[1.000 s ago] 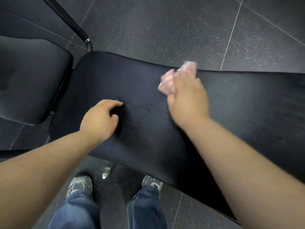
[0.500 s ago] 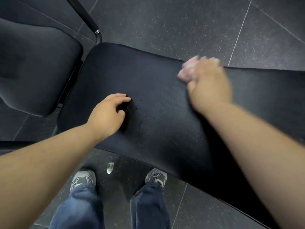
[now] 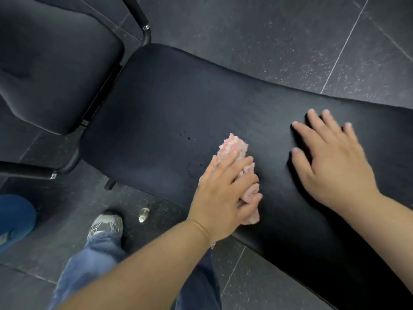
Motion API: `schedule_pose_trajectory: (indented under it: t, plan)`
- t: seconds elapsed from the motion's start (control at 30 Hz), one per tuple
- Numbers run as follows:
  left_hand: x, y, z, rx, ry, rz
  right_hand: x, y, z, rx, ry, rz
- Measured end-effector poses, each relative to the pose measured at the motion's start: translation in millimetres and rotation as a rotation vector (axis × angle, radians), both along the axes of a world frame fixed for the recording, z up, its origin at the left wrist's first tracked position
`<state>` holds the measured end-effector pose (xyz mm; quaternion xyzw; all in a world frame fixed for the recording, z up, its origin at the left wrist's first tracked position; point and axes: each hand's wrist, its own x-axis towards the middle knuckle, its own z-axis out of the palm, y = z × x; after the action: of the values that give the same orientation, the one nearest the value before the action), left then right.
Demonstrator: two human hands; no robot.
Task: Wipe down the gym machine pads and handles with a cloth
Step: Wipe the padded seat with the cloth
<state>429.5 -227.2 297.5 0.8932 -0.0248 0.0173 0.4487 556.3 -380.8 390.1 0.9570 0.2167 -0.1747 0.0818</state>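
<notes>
A long black bench pad (image 3: 169, 108) runs from centre left to the lower right. A pink and white cloth (image 3: 233, 148) lies on its near middle, with my left hand (image 3: 223, 191) pressed flat over it and fingers curled around its edge. To the right, my right hand (image 3: 330, 159) rests flat on the pad with fingers spread and nothing in it. A few dark specks mark the pad just left of the cloth.
A second black pad (image 3: 51, 63) sits at upper left, beside black metal frame tubes (image 3: 143, 21). A small bottle (image 3: 143, 215) lies on the dark speckled floor near my shoe (image 3: 105, 224). Something blue (image 3: 15, 218) is at the left edge.
The cloth has passed from my right hand to my left hand and now sits lower on the pad. My right hand has opened flat on the pad to the right.
</notes>
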Motion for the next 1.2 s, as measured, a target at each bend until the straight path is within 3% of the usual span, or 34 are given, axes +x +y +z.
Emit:
schedule_pose_trajectory:
  t: [0.1,0.23,0.3,0.33,0.47,0.53,0.6,0.73,0.8,0.83,0.93,1.0,1.07,1.13,1.2]
  plan:
    - [-10,39,-28,0.082,0.012,0.014,0,33,-25,-0.003,-0.013,0.098]
    - [-11,91,-55,-0.005,0.388,0.578,-3,66,-47,0.041,0.053,0.211]
    - [-10,70,-41,-0.063,0.467,0.749,-1,71,-50,0.071,0.05,0.192]
    - [-13,45,-26,-0.068,0.429,0.73,-1,71,-49,0.09,0.05,0.191]
    - [-47,-49,28,-0.063,0.132,0.267,2,70,-44,0.155,0.074,0.159]
    - [-54,-39,12,-0.024,0.057,0.188,3,71,-41,0.138,0.084,0.172]
    - [-54,-5,-11,0.01,0.101,0.234,3,71,-41,0.105,0.091,0.191]
    - [-45,76,-58,-0.096,0.393,0.793,1,72,-44,0.066,0.072,0.216]
    - [-31,87,-65,-0.2,0.549,1.126,1,75,-46,0.074,0.061,0.201]
    - [-21,75,-59,-0.162,0.579,1.179,1,77,-47,0.083,0.061,0.195]
    - [-8,6,-21,0.064,0.342,0.896,1,88,-54,0.113,0.065,0.186]
    - [-20,-20,-3,0.022,0.158,0.517,3,94,-58,0.116,0.057,0.186]
    - [-39,4,-15,-0.03,0.053,0.285,4,99,-60,0.113,0.073,0.2]
    - [-53,50,-36,0.0,0.099,0.271,7,105,-61,0.112,0.094,0.204]
    - [-60,101,-65,0.033,0.289,0.467,7,108,-63,0.111,0.086,0.214]
